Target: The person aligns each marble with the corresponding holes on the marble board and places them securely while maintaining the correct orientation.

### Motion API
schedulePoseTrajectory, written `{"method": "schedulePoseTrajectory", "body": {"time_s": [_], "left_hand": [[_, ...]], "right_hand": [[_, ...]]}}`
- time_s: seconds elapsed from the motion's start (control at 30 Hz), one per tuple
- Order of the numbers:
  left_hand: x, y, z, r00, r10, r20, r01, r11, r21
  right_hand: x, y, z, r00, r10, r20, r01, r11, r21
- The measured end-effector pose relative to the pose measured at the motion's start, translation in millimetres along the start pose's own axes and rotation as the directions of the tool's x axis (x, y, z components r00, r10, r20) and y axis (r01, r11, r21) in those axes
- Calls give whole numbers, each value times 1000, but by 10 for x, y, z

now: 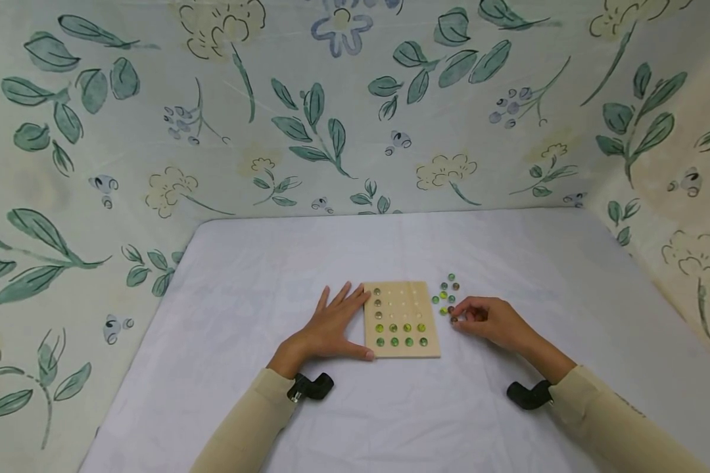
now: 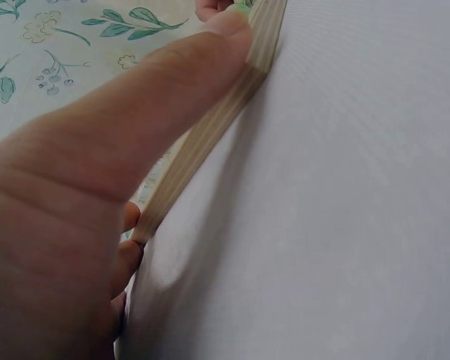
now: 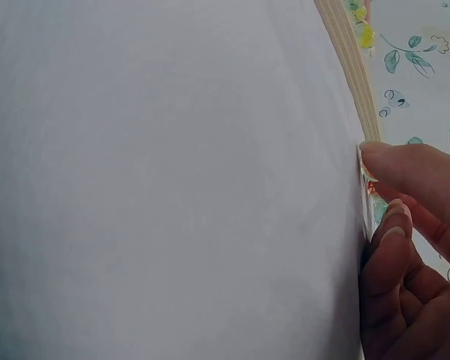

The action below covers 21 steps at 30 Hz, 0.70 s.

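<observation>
Board (image 1: 400, 321): two near-edge rows filled, three farther rows filled only at left edge. Marble (image 1: 454, 320) pinched by right hand (image 1: 490, 320); fingers of left hand (image 1: 328, 328) spread.

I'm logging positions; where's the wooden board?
In the head view, the board lies on the cloth, left hand at its left edge, loose marbles beside its right.

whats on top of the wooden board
Eleven marbles sit on the wooden board: two near rows of four, green and yellow-green, plus three duller ones up the left column. The left hand covers small parts of its left edge; whatever lies beneath is hidden.
</observation>
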<state>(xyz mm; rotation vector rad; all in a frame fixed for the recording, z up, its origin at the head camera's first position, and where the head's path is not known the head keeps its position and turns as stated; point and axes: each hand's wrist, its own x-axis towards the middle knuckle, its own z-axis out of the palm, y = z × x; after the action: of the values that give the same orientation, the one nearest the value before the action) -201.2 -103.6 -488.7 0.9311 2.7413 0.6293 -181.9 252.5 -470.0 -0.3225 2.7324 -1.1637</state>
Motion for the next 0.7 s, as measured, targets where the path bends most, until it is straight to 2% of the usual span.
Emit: {"method": "schedulePoseTrajectory", "body": {"time_s": [0.7], "left_hand": [[-11,-4,-3,1000,-2,0,2,1000,-11]], "right_hand": [[7,-6,10,1000,3,-4,-3,1000,-31]]}}
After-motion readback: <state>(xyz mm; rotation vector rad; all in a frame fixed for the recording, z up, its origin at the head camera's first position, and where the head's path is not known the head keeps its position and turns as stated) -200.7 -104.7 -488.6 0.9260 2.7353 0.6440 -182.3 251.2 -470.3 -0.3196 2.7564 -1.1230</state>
